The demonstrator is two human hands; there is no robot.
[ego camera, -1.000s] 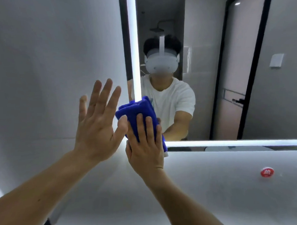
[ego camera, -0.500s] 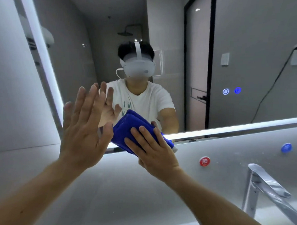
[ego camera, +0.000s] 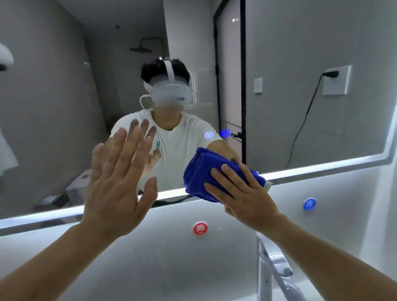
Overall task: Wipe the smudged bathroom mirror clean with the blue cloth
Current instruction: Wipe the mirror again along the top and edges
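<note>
Right hand [ego camera: 241, 194] lies on the blue cloth [ego camera: 202, 170], grip not clenched: fingers laid nearly straight over the folded pad, pressing it to the mirror [ego camera: 281, 91]. Cloth sits at the mirror's bottom edge, right of centre, straddling the lit strip [ego camera: 328, 165]; most of the pad sticks out up and left past the fingertips, the rest is under the palm. Left hand [ego camera: 120, 182] released, palm flat, fingers spread, fingertips meeting their reflection on the glass, just left of the cloth and apart from it. Right thumb hidden, so whether it hooks under the cloth: cannot tell. Small white bit at the cloth's right end, unclear what. Smudges on the glass hard to make out. Faucet [ego camera: 271, 274] partly behind the right forearm, cut off at the bottom. Red sticker [ego camera: 200, 228] and blue sticker [ego camera: 309, 204] on the wall below the mirror.
</note>
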